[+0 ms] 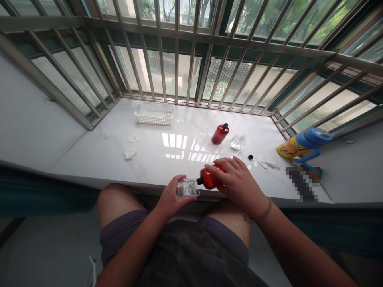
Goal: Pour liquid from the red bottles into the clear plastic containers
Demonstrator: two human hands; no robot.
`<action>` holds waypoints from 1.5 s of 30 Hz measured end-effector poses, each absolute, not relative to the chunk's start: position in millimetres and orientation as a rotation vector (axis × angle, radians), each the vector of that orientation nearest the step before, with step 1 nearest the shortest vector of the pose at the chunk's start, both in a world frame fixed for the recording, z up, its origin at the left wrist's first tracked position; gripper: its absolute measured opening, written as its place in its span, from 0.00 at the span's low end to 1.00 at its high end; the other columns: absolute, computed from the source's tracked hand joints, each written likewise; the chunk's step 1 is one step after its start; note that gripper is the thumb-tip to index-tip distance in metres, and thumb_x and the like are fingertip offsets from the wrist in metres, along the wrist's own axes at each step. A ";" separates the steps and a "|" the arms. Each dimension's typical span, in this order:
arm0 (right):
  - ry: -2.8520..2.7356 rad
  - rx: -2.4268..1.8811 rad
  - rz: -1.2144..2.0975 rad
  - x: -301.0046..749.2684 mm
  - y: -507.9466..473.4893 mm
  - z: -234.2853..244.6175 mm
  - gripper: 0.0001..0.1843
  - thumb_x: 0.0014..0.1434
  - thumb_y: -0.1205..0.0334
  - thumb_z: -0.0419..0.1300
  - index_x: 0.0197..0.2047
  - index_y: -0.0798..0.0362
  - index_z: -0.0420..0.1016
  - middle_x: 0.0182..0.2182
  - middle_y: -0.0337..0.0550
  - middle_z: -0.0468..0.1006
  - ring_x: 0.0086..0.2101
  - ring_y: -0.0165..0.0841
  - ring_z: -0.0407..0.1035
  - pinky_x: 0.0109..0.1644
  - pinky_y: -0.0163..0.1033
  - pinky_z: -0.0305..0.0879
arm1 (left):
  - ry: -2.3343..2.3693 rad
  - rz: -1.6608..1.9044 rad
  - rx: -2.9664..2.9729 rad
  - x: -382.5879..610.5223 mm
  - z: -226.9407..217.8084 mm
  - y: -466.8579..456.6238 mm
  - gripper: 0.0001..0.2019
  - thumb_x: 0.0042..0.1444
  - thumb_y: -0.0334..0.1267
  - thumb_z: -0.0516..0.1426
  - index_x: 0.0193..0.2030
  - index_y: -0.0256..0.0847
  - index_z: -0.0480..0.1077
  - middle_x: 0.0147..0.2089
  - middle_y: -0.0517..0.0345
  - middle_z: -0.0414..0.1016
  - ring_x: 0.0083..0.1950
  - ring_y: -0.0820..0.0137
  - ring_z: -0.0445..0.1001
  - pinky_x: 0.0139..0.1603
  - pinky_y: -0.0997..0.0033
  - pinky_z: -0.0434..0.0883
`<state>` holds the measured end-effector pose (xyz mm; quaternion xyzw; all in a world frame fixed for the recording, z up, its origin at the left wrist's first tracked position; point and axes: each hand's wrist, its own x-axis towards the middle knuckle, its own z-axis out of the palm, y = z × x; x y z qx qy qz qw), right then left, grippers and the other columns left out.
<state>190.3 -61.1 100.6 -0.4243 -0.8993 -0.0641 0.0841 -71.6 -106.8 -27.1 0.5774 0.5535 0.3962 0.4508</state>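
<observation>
Near the front edge of the white sill, my left hand grips a small clear square container by its sides. My right hand is wrapped round a red bottle, which is tipped over to the left. The bottle's dark, uncapped neck points at the container's upper right rim. Whether liquid is flowing is too small to tell. A second red bottle with a black cap stands farther back. Beside it is another clear container. A loose black cap lies to the right.
A white perforated basket sits at the back left. Crumpled white tissues lie on the left of the sill. At the right are a blue and yellow tumbler and more white scraps. Metal bars enclose the back.
</observation>
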 end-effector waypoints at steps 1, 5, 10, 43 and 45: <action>-2.686 -1.264 -0.193 190.4 -61.0 100.7 0.35 0.62 0.67 0.68 0.70 0.42 0.71 0.61 0.50 0.78 0.60 0.48 0.68 0.72 0.58 0.54 | 1.370 0.982 1.432 -71.7 -28.1 -106.8 0.41 0.45 0.46 0.78 0.64 0.48 0.68 0.65 0.49 0.77 0.65 0.52 0.78 0.61 0.51 0.80; -2.682 -1.264 -0.193 190.0 -60.7 101.6 0.33 0.63 0.67 0.67 0.69 0.41 0.71 0.60 0.50 0.78 0.61 0.48 0.68 0.72 0.57 0.54 | 1.373 0.993 1.441 -71.9 -30.9 -106.6 0.41 0.44 0.46 0.78 0.64 0.48 0.69 0.65 0.49 0.77 0.64 0.53 0.79 0.61 0.52 0.81; -2.684 -1.276 -0.201 189.5 -60.0 102.9 0.32 0.64 0.67 0.67 0.69 0.41 0.72 0.61 0.49 0.77 0.61 0.48 0.67 0.72 0.57 0.54 | 1.372 0.992 1.436 -72.0 -31.0 -106.7 0.41 0.45 0.45 0.78 0.64 0.48 0.68 0.65 0.49 0.77 0.64 0.53 0.79 0.60 0.53 0.80; -2.694 -1.260 -0.243 189.1 -57.4 105.6 0.34 0.63 0.68 0.69 0.70 0.41 0.73 0.62 0.49 0.77 0.62 0.48 0.68 0.73 0.59 0.55 | 1.392 0.972 1.391 -74.3 -36.5 -106.2 0.42 0.44 0.45 0.79 0.65 0.48 0.68 0.66 0.49 0.76 0.66 0.53 0.77 0.61 0.53 0.80; -2.690 -1.255 -0.254 189.0 -57.2 105.6 0.34 0.62 0.68 0.69 0.69 0.41 0.73 0.62 0.49 0.77 0.62 0.48 0.68 0.73 0.59 0.55 | 1.394 0.969 1.391 -74.3 -37.0 -106.1 0.42 0.45 0.45 0.79 0.65 0.48 0.67 0.66 0.50 0.76 0.65 0.53 0.78 0.62 0.53 0.80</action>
